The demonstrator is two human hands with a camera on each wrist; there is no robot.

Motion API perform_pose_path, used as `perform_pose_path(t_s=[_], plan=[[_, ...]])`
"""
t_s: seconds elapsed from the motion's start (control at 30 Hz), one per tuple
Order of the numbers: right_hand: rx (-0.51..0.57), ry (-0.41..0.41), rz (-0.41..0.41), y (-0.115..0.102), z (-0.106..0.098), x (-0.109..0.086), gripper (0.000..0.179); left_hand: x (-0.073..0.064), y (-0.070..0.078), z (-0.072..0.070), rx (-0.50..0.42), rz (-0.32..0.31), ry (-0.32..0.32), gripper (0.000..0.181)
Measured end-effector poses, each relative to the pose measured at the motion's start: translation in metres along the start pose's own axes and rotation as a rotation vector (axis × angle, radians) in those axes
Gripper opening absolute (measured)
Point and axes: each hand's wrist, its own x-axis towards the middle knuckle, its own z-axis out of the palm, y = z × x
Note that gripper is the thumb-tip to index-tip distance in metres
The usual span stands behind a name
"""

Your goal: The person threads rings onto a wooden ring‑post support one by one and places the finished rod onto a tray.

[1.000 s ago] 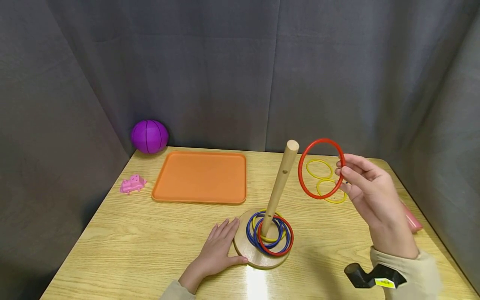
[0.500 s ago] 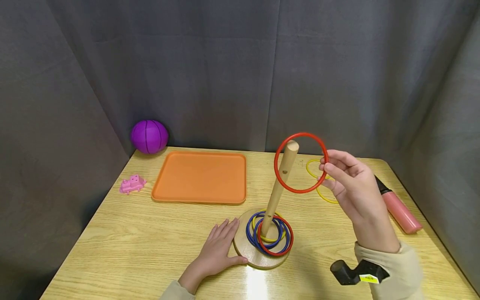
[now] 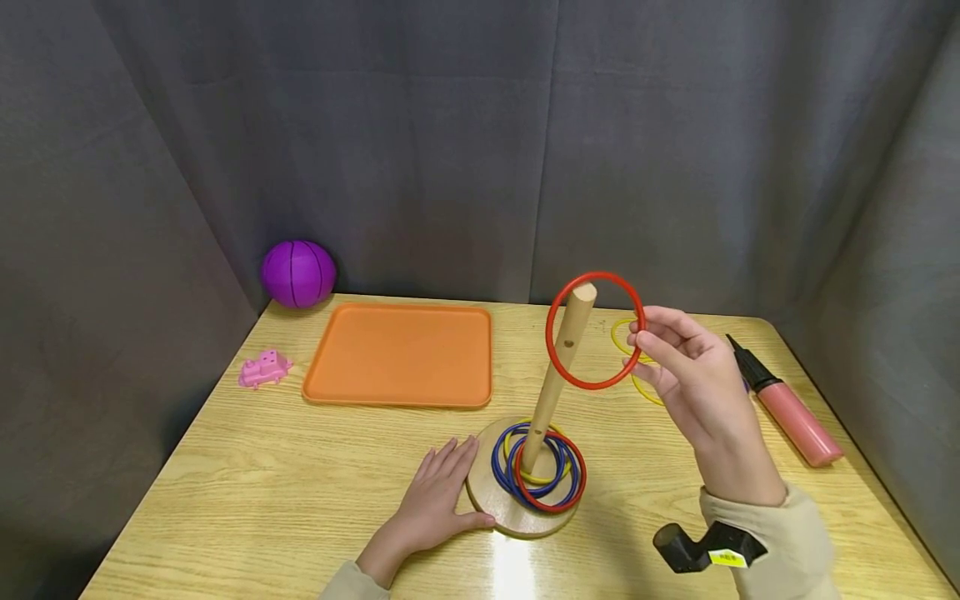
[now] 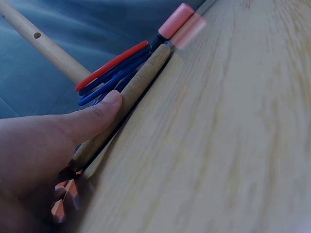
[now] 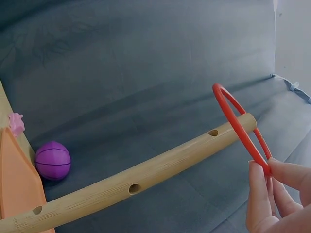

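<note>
A red ring (image 3: 555, 354) is pinched between the thumb and fingers of my right hand (image 3: 697, 379), raised at the top of the wooden post (image 3: 558, 358). In the right wrist view the post's tip (image 5: 249, 121) shows within the loop of the tilted ring. My left hand (image 3: 441, 504) lies with fingers extended along the left side of the round wooden base (image 3: 498, 504), its thumb (image 4: 104, 109) touching the edge. Around the foot of the post lie several blue rings (image 3: 501, 471), a yellow ring and another red ring (image 3: 581, 479).
Behind the right hand, yellow rings (image 3: 621, 337) lie partly hidden on the table. A pink and black hand pump (image 3: 798, 425) lies at the right. An orange tray (image 3: 405, 354), a pink toy (image 3: 266, 367) and a purple ball (image 3: 298, 274) are at the left. Grey curtains surround the table.
My right hand has carried the red ring leftward from beside the post to its top, dipping slightly in the last half second. My left hand has stayed at the base.
</note>
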Motion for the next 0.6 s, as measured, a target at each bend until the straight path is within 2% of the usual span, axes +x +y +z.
perform_pose_path(t_s=[0.37,0.6], plan=[[-0.012,0.044,0.023,0.003,0.005,0.005,0.022,-0.001,-0.001,0.000,0.002,-0.002,0.006,0.105],[-0.023,0.066,0.036,0.011,0.000,0.002,0.024,-0.001,-0.001,0.001,0.003,-0.011,-0.007,0.105]])
